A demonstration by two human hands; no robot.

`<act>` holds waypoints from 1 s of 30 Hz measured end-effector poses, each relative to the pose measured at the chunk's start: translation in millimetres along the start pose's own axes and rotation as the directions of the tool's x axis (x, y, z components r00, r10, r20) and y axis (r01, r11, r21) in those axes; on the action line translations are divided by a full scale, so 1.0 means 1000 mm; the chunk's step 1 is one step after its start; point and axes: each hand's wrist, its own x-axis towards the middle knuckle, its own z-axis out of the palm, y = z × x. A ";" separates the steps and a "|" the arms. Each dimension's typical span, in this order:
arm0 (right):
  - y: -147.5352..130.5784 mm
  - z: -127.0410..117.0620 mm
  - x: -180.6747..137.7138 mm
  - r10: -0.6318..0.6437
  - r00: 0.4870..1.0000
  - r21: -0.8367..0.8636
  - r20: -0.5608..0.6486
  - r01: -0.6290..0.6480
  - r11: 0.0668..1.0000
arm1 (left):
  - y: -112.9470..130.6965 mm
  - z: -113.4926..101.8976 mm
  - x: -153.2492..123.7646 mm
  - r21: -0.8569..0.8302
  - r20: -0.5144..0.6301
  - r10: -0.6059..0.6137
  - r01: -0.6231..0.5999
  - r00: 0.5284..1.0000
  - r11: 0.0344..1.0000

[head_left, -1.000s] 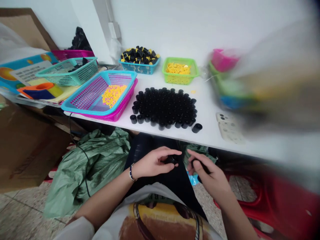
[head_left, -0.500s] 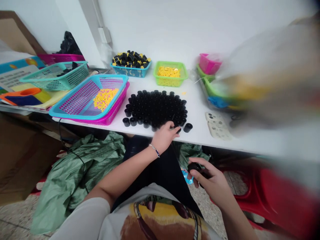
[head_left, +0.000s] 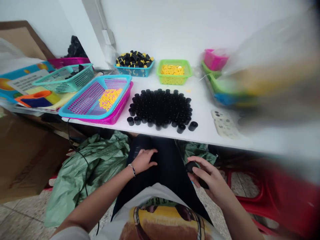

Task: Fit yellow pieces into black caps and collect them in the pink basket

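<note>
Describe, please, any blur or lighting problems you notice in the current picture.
Head view: the plastic bag at right is heavily blurred, and the red stool below it softened; head view: the bunched black cylinders merge into one dark patch; head view: the upper right corner falls dark.

A printed white shirt (head_left: 163, 221) tops dark trousers (head_left: 165, 170).

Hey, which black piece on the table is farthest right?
The black piece near the table's front edge, at the cluster's near right corner. A small gap separates it from its neighbour, and it sits right of all others there.
</note>
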 end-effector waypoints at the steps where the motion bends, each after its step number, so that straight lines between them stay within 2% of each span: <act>1: -0.001 0.004 0.003 -0.009 1.000 -0.027 -0.012 0.009 1.000 | -0.001 0.004 -0.002 -0.064 -0.004 -0.028 0.028 1.000 0.998; 3: -0.006 0.013 0.011 -0.047 0.998 -0.121 -0.051 0.041 0.992 | 0.006 0.006 -0.004 -0.246 -0.040 -0.073 0.061 0.997 0.967; 6: -0.016 0.027 0.021 -0.133 0.989 -0.247 -0.069 0.112 0.963 | 0.032 -0.003 -0.011 -0.478 -0.111 -0.102 0.037 0.989 0.877; 10: -0.028 0.040 0.026 -0.261 0.965 -0.338 -0.032 0.235 0.911 | 0.074 -0.027 -0.025 -0.616 -0.203 -0.066 -0.075 0.977 0.784; 14: -0.038 0.045 0.024 -0.266 0.963 -0.264 0.032 0.265 0.927 | 0.098 -0.047 -0.029 -0.710 -0.253 -0.139 -0.086 0.957 0.699; 17: -0.040 0.044 0.024 -0.297 0.955 -0.276 0.020 0.291 0.916 | 0.102 -0.054 -0.028 -0.736 -0.242 -0.156 -0.077 0.958 0.672; 20: -0.039 0.043 0.027 -0.334 0.941 -0.333 0.048 0.331 0.883 | 0.102 -0.057 -0.027 -0.722 -0.224 -0.135 -0.071 0.965 0.688; 23: -0.036 0.044 0.031 -0.358 0.915 -0.388 0.186 0.403 0.829 | 0.101 -0.058 -0.027 -0.713 -0.174 -0.114 -0.045 0.978 0.700; 26: -0.034 0.046 0.034 -0.318 0.882 -0.430 0.346 0.451 0.782 | 0.098 -0.061 -0.024 -0.732 -0.142 -0.110 -0.030 0.984 0.681; 28: -0.033 0.043 0.036 -0.292 0.900 -0.457 0.323 0.418 0.785 | 0.092 -0.065 -0.021 -0.716 -0.172 -0.104 -0.052 0.980 0.696; 30: -0.032 0.035 0.039 -0.308 0.935 -0.431 0.177 0.355 0.830 | 0.081 -0.070 -0.015 -0.633 -0.284 -0.125 -0.088 0.951 0.769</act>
